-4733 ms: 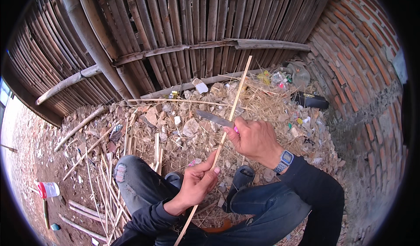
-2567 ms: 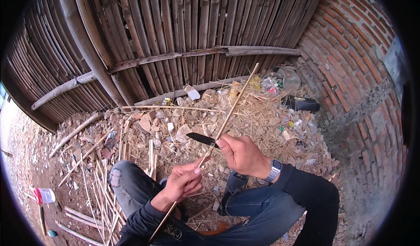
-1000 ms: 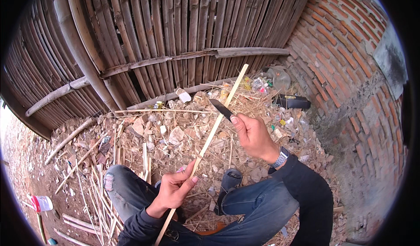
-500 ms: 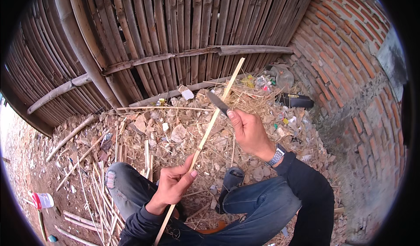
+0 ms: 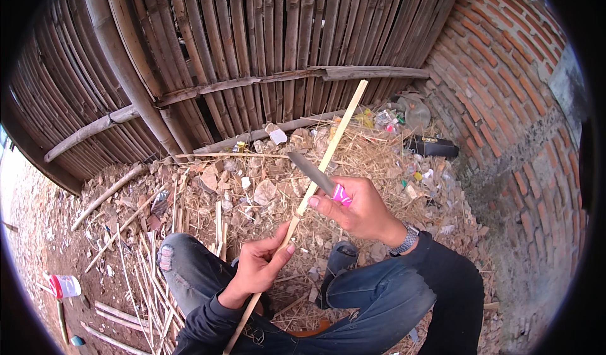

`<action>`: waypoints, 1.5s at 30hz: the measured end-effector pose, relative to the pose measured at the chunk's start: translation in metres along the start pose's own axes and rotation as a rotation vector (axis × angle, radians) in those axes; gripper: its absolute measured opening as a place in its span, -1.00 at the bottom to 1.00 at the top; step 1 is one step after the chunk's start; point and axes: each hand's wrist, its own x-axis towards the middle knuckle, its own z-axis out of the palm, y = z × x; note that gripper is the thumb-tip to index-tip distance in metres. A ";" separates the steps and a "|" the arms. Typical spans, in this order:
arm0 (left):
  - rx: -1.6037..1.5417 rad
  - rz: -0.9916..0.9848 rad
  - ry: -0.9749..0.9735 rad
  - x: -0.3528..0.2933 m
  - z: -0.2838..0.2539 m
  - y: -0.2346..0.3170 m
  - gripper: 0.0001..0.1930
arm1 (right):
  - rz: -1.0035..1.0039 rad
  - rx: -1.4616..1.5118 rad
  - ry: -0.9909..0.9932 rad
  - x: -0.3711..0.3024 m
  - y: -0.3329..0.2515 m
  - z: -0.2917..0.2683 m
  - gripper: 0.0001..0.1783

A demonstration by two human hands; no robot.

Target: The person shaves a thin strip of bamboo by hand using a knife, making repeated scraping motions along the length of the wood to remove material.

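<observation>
A long, pale bamboo strip [image 5: 341, 126] slants from my lap up toward the slatted wall. My left hand [image 5: 259, 261] grips its lower part, thumb and fingers closed around it. My right hand [image 5: 361, 211] is wrapped round the pink-and-white handle of a knife [image 5: 314, 174]. The grey blade crosses the strip above my left hand, its tip pointing up and left. My right thumb lies against the strip just below the blade. Whether the edge bites into the bamboo, I cannot tell.
Ahead stands a bamboo-slat wall [image 5: 265, 33], with a brick wall [image 5: 505, 90] on the right. Stones, straw and litter cover the ground. Several cut strips [image 5: 148, 279] lie by my left knee. A red-and-white tub [image 5: 65, 286] sits far left, a black box [image 5: 432, 146] back right.
My right hand and the knife have come down along the strip, closer to my left hand. The blade lies flatter across it, and the pink handle now shows.
</observation>
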 end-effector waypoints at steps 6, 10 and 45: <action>0.421 0.094 0.018 0.002 0.005 0.012 -0.53 | 0.024 -0.121 -0.097 -0.001 0.013 0.011 -0.69; 0.525 0.076 0.026 0.004 0.008 0.019 -0.54 | -0.019 -0.175 -0.130 0.000 0.020 0.010 -0.75; -0.281 -0.202 -0.239 0.004 -0.008 0.012 -0.52 | -0.123 -0.132 0.021 -0.010 0.005 0.006 -0.71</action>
